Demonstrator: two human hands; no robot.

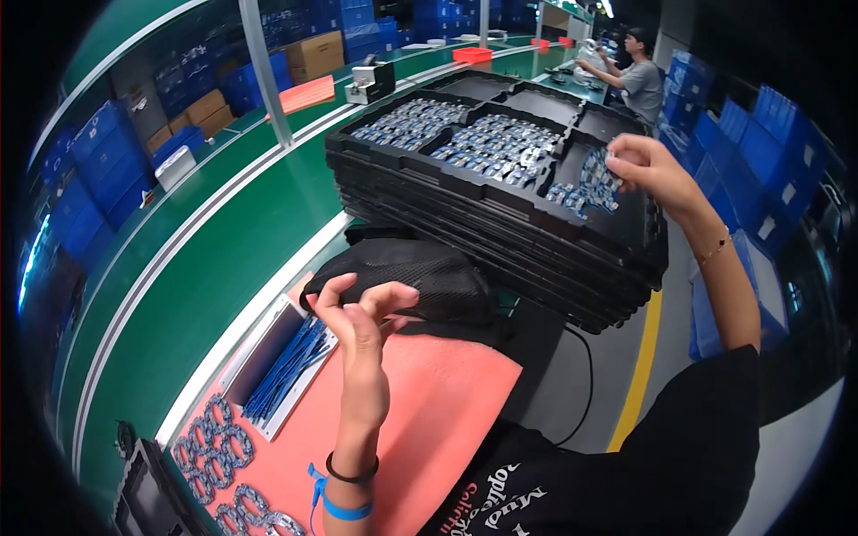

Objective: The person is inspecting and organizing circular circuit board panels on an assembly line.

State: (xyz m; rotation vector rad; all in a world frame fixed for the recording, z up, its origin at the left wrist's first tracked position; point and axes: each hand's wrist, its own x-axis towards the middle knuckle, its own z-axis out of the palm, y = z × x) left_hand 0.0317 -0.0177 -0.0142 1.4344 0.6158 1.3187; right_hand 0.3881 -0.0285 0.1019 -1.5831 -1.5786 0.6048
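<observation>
My right hand (648,168) reaches into the nearest right compartment of the top black tray (500,192) and its fingers pinch small blue-and-silver parts (592,183) lying there. Other compartments hold many more of the same parts (496,147). My left hand (357,326) hovers over the orange mat (429,402) with fingers loosely curled; it seems to hold nothing. Just behind it lies a black mesh cover (411,272).
The trays form a tall stack (500,241). A shallow box of blue ties (286,366) sits on the mat, with linked grey rings (210,447) at lower left. A green conveyor belt (206,259) runs left. Another person (639,76) works at the far end. Blue crates (769,152) line the right.
</observation>
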